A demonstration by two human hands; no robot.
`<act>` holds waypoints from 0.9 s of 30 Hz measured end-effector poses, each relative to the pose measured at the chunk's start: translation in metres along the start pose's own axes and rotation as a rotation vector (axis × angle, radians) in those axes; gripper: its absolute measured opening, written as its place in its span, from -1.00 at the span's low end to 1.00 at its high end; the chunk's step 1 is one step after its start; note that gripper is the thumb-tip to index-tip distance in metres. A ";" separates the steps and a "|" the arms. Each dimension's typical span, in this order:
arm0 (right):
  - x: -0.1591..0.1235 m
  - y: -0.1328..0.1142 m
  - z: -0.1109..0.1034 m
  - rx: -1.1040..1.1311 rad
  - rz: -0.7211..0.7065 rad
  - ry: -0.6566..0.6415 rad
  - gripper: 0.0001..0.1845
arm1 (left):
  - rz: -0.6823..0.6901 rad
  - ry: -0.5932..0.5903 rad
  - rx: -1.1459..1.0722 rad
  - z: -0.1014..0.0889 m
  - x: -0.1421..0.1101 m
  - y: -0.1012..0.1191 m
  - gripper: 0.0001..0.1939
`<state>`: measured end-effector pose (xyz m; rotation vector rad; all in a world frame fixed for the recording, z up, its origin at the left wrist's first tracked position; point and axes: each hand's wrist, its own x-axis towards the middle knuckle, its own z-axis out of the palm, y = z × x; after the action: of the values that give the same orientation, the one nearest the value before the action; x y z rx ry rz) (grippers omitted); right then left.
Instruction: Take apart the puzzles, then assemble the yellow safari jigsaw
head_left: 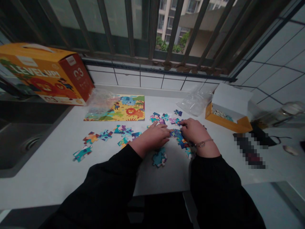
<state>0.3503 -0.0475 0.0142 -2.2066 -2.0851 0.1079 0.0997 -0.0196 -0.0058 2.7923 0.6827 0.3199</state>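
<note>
On the white counter, my left hand (156, 136) lies low over the puzzle pieces, fingers stretched to the right, fingertips at the edge of a joined strip of blue puzzle pieces (176, 134). My right hand (194, 130) is on the other side of that strip, its index finger and thumb closed on a small puzzle piece (182, 122), mostly hidden by the fingers. Below my left hand sits a light-blue joined cluster (159, 158). Loose pieces, among them a dark-blue piece (178, 112), lie beyond the hands. Several more, including a teal piece (82, 154), spread leftward.
A yellow picture board (133, 109) lies at the back beneath clear plastic. The orange puzzle box (45, 76) stands at left by the sink (23, 133). At right are a plastic bag (196, 100), an open small box (226, 122) with pieces and a glass jar (290, 111).
</note>
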 end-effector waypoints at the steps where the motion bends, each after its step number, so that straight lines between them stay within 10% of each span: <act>1: 0.000 0.001 0.001 -0.038 0.045 0.002 -0.55 | 0.006 0.004 -0.004 -0.001 0.000 0.000 -0.72; 9: -0.001 0.005 0.002 -0.108 0.146 0.004 -0.55 | 0.063 0.021 0.075 -0.015 0.001 0.007 -0.72; 17: -0.067 -0.013 0.009 0.077 -0.196 0.077 -0.66 | 0.092 0.033 0.051 -0.013 -0.002 0.009 -0.78; 27: -0.096 0.016 0.005 0.166 -0.048 0.158 -0.69 | 0.120 -0.020 -0.100 0.009 -0.001 0.014 -0.50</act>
<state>0.3597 -0.1435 0.0054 -1.9996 -1.9679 0.0952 0.1071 -0.0342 -0.0103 2.7430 0.4814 0.3390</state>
